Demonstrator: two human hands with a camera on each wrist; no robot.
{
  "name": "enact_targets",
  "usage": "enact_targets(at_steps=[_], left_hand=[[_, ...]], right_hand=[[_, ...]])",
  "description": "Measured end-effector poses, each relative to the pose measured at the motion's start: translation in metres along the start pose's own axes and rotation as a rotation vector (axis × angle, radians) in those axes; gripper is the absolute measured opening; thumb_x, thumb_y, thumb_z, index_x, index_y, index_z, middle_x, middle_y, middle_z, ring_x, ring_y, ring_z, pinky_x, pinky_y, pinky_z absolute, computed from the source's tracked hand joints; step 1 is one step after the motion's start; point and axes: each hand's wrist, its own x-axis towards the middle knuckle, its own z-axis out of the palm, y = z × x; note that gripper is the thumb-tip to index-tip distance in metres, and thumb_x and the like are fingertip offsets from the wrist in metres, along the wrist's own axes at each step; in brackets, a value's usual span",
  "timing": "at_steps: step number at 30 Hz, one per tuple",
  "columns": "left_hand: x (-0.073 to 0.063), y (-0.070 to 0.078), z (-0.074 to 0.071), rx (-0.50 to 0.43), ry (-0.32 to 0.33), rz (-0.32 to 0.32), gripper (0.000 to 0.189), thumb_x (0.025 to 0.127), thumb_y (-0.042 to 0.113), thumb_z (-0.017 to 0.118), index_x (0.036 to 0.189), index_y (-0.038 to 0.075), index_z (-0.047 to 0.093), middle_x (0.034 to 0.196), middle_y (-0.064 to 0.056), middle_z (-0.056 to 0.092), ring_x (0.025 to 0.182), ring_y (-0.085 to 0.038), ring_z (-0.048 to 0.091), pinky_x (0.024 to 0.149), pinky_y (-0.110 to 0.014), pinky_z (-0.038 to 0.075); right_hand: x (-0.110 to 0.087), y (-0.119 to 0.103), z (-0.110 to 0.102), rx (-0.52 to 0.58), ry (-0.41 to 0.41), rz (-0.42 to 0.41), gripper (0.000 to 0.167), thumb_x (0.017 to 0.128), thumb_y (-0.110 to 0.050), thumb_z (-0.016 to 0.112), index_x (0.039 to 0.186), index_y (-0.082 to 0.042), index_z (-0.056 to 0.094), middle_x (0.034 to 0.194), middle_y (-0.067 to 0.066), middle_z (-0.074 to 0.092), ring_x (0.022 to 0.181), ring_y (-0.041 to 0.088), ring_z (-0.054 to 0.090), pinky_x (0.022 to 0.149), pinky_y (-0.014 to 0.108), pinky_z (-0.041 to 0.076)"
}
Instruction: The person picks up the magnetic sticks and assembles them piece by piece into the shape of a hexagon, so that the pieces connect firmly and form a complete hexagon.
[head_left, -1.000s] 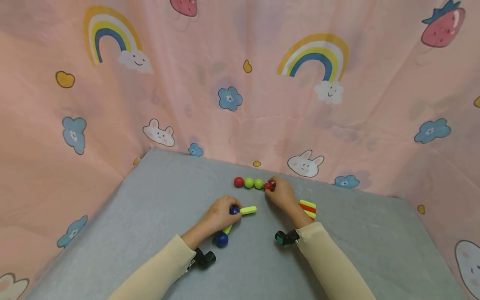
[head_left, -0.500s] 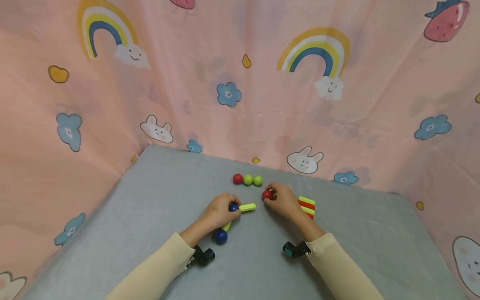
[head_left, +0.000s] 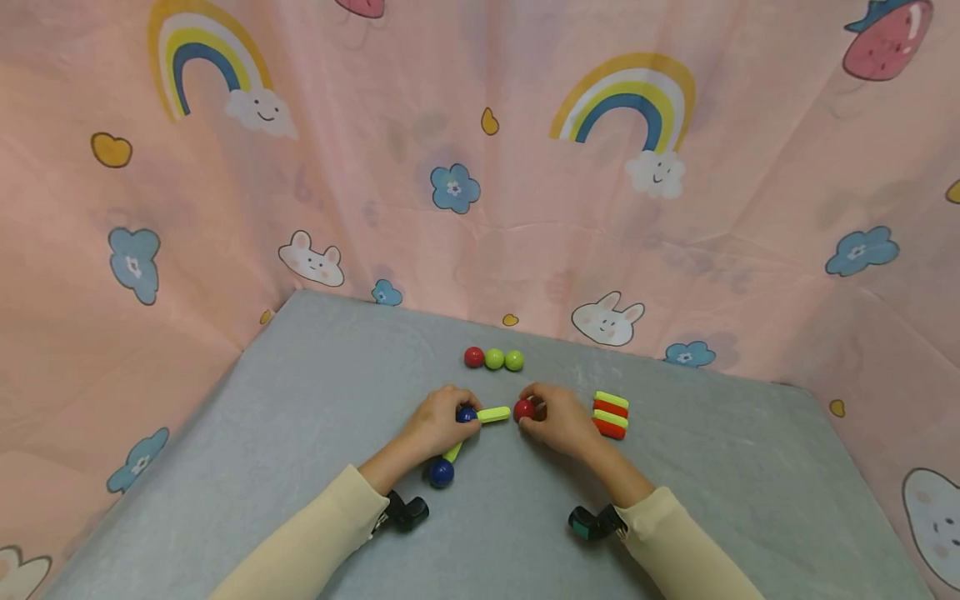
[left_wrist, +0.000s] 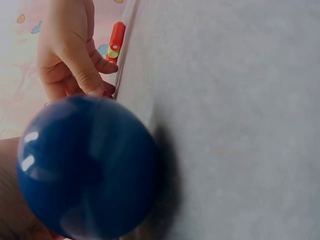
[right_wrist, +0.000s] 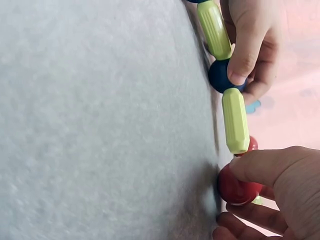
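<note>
One red ball (head_left: 522,410), pinched by the right hand (head_left: 558,421), has neared the lime stick (head_left: 493,414), seemingly aligned; left hand (head_left: 437,423) pinches blue ball (right_wrist: 218,76)

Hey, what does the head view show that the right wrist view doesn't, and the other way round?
Only the head view shows the red and yellow rods beside the right hand, and the rainbows.
Only the right wrist view clearly shows grooves along the yellow rod.
Both show the left hand pinching a blue ball and the right holding a red ball.
</note>
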Motion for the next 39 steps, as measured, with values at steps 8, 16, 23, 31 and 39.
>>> enact_targets(at_steps=[8,16,23,31,39], left_hand=[[0.0,0.001,0.0,-0.005,-0.008,-0.009,0.018,0.082,0.022,0.071,0.099,0.014,0.072,0.097,-0.003,0.063,0.083,-0.014,0.054,0.073,-0.031,0.047],[-0.001,0.003,0.0,-0.014,-0.02,-0.022,0.018,0.082,0.022,0.07,0.099,0.016,0.072,0.098,-0.003,0.063,0.083,-0.014,0.054,0.073,-0.03,0.047],[0.0,0.003,0.001,-0.01,-0.014,-0.017,0.017,0.082,0.021,0.071,0.098,0.016,0.072,0.097,-0.003,0.063,0.084,-0.014,0.054,0.073,-0.03,0.048],[-0.001,0.004,0.001,-0.021,-0.008,-0.017,0.016,0.082,0.021,0.071,0.097,0.015,0.072,0.097,-0.003,0.063,0.084,-0.014,0.054,0.074,-0.031,0.048],[-0.001,0.007,0.001,0.0,-0.008,-0.021,0.017,0.08,0.02,0.071,0.096,0.015,0.073,0.096,-0.003,0.063,0.085,-0.016,0.054,0.075,-0.033,0.048]], right_hand=[[-0.005,-0.004,0.001,0.03,-0.04,0.018,0.029,0.082,-0.016,0.075,0.11,-0.013,0.065,0.099,0.005,0.066,0.081,0.014,0.059,0.07,0.03,0.052],[-0.006,-0.005,0.001,0.035,-0.053,-0.013,0.03,0.084,-0.016,0.073,0.113,-0.011,0.066,0.101,0.005,0.067,0.08,0.013,0.06,0.068,0.028,0.052],[-0.007,-0.005,0.001,0.032,-0.056,-0.015,0.031,0.084,-0.017,0.074,0.113,-0.012,0.066,0.1,0.004,0.066,0.078,0.012,0.057,0.068,0.027,0.05],[-0.011,-0.003,0.0,0.037,-0.056,-0.016,0.031,0.083,-0.016,0.075,0.112,-0.013,0.065,0.096,0.002,0.065,0.075,0.012,0.054,0.068,0.027,0.049],[-0.016,-0.001,-0.003,0.048,-0.048,-0.005,0.032,0.084,-0.017,0.073,0.114,-0.013,0.064,0.101,0.003,0.066,0.08,0.014,0.057,0.072,0.03,0.051]])
